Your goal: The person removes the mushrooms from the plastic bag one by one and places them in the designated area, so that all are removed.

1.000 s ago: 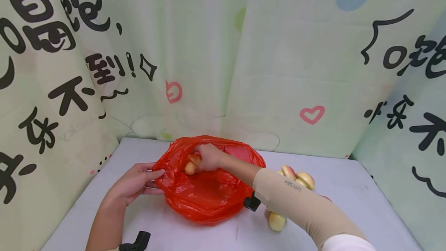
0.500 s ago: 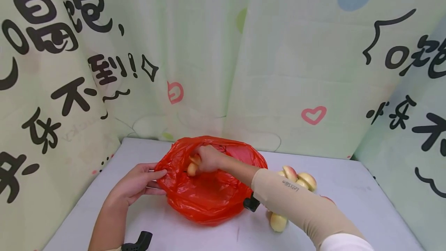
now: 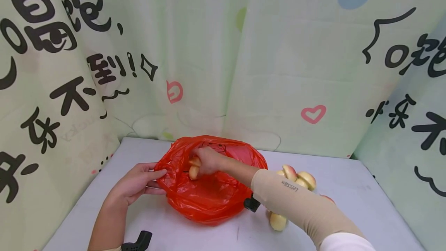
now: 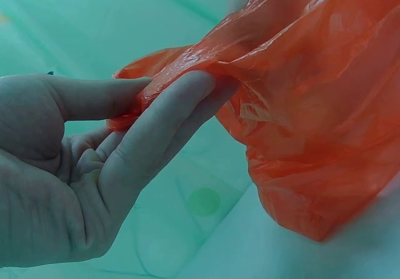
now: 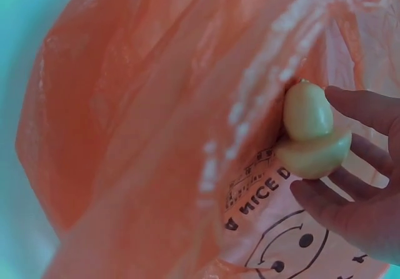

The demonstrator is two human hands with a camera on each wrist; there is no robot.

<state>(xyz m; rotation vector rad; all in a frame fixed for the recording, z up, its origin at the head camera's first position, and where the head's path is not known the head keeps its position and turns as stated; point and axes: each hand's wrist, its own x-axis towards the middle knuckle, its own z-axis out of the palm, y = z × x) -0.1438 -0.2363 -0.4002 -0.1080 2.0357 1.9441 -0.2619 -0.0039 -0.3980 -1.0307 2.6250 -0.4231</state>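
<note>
A red plastic bag (image 3: 216, 200) stands on the table with its mouth wide. My left hand (image 3: 139, 181) pinches the bag's left rim between thumb and fingers; in the left wrist view the thin film (image 4: 206, 54) passes between them. My right hand (image 3: 209, 160) is inside the bag, holding a pale yellow mushroom (image 5: 312, 129) with its thumb by the stem and its fingers around the cap. Below it, the inner wall shows a printed smiley face (image 5: 287, 248). The head view shows only part of this mushroom (image 3: 194, 171).
Several mushrooms with yellow and reddish caps (image 3: 306, 180) lie on the table right of the bag, partly hidden by my right sleeve (image 3: 296, 200). Another mushroom (image 3: 278, 222) lies nearer the front. The white table (image 3: 362, 189) is enclosed by a printed curtain (image 3: 271, 69).
Inside the bag, my right hand and the mushroom have shifted slightly, the mushroom a little right and downward in the head view. My left hand keeps its grip on the rim.
</note>
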